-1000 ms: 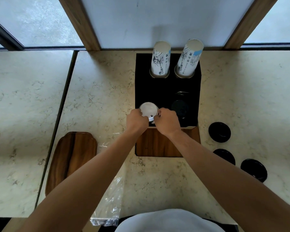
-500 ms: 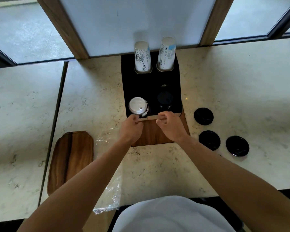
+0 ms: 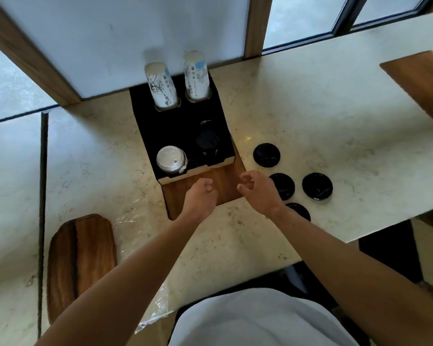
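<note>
A black organizer (image 3: 180,126) with a wooden front (image 3: 225,181) stands on the marble counter. Its front left slot holds a stack of white lids (image 3: 171,159), and the front right slot holds black lids (image 3: 208,143). Two stacks of printed paper cups (image 3: 161,86) (image 3: 196,76) rise from the back slots. My left hand (image 3: 201,193) hovers over the wooden front with its fingers curled into a fist, holding nothing. My right hand (image 3: 255,188) hangs just to its right, fingers loosely curled and empty.
Several loose black lids (image 3: 317,186) lie on the counter right of the organizer. A wooden board (image 3: 80,260) and clear plastic wrap (image 3: 128,216) lie at the front left. Another wooden board (image 3: 420,81) sits far right. The counter's front edge (image 3: 360,237) runs close by.
Both hands have let go of the white lid stack and drawn back toward me over the wooden front. The view has shifted right.
</note>
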A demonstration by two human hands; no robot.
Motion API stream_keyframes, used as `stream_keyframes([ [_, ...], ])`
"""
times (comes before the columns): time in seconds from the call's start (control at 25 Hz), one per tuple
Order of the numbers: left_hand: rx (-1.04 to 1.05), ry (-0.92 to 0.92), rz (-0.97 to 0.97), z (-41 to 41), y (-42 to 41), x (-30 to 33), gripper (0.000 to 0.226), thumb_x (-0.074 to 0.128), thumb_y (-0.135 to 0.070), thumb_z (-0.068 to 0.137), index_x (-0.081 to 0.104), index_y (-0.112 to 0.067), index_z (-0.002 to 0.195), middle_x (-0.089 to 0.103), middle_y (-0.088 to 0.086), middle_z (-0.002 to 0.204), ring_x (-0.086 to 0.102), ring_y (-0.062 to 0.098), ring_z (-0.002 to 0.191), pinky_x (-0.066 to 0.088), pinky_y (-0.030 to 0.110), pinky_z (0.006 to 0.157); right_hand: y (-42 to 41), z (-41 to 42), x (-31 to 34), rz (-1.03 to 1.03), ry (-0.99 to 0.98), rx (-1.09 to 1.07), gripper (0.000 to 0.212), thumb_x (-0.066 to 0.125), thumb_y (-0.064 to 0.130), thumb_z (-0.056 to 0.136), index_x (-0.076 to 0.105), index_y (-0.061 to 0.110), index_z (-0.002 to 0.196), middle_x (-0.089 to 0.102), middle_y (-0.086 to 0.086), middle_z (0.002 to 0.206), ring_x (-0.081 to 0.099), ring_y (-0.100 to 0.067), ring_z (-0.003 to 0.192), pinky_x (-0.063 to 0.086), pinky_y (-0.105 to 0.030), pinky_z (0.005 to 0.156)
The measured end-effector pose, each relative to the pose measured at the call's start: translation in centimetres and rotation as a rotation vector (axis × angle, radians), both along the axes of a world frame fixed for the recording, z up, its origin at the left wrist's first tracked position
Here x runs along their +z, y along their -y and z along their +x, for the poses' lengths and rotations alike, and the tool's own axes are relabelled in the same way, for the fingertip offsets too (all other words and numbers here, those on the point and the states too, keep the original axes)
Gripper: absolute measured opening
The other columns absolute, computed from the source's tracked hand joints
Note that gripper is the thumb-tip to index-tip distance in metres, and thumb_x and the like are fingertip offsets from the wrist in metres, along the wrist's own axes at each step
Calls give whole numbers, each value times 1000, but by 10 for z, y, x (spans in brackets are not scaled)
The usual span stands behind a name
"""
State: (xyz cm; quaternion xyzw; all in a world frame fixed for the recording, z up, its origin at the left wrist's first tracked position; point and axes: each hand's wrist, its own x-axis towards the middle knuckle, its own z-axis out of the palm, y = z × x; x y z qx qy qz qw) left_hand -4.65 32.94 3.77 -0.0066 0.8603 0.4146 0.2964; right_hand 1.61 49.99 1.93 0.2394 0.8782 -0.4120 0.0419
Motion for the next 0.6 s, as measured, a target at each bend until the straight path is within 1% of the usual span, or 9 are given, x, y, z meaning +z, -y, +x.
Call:
stream_keyframes([
  [0.08,-84,0,-6,4,-21,-2,42,55,-20,96,55,-18,138,63,1,131,59,21,118,51,35,96,-23,17,-2,32,14,-79,38,67,27,94,63,13,128,65,-4,123,67,-19,106,53,-31,91],
  [0.12,-116,5,-6,5,-31,-4,42,54,-21,96,56,-18,138,62,1,131,60,21,117,52,36,95,-35,25,-4,56,11,-113,38,69,26,93,64,11,127,66,-5,122,67,-21,105,54,-32,92],
  [0.16,-135,19,1,6,-42,-4,40,54,-21,97,56,-18,137,62,1,131,61,20,112,54,34,89,-47,33,-5,79,16,-139,38,71,24,91,65,10,126,66,-7,121,68,-22,103,55,-33,92],
  [0.24,-156,42,1,8,-61,-5,38,54,-19,97,56,-19,135,61,0,128,62,11,93,51,27,68,-67,46,-8,92,58,-176,42,75,22,89,64,10,128,65,-8,124,67,-21,102,55,-33,93],
  [0.28,-164,48,-10,8,-69,-5,38,54,-19,97,56,-19,136,60,0,126,59,6,87,47,24,62,-75,50,-10,90,79,-184,45,77,22,88,63,11,129,64,-8,126,67,-20,102,55,-34,94],
  [0.32,-171,57,-21,8,-78,-6,39,53,-19,97,56,-19,136,60,-1,125,56,4,85,44,23,60,-82,54,-13,92,97,-191,48,79,22,86,62,12,130,63,-8,127,66,-20,104,55,-35,96],
  [0.44,-181,80,-40,7,-99,-12,38,53,-20,96,59,-20,133,63,-1,125,59,9,91,49,27,67,-95,57,-26,161,150,-184,63,83,29,79,56,17,135,56,-7,131,52,-27,121,46,-39,106],
  [0.52,-185,92,-43,7,-110,-18,36,56,-21,94,60,-19,130,66,1,121,62,10,91,56,32,76,-98,54,-33,266,184,-163,75,84,36,75,51,18,140,51,-8,133,42,-31,125,38,-39,108],
  [0.6,-193,104,-46,7,-117,-23,38,58,-22,94,60,-19,132,66,1,121,63,12,96,57,35,84,-98,48,-37,331,200,-130,83,85,40,73,47,18,143,48,-9,136,40,-33,125,37,-39,108],
])
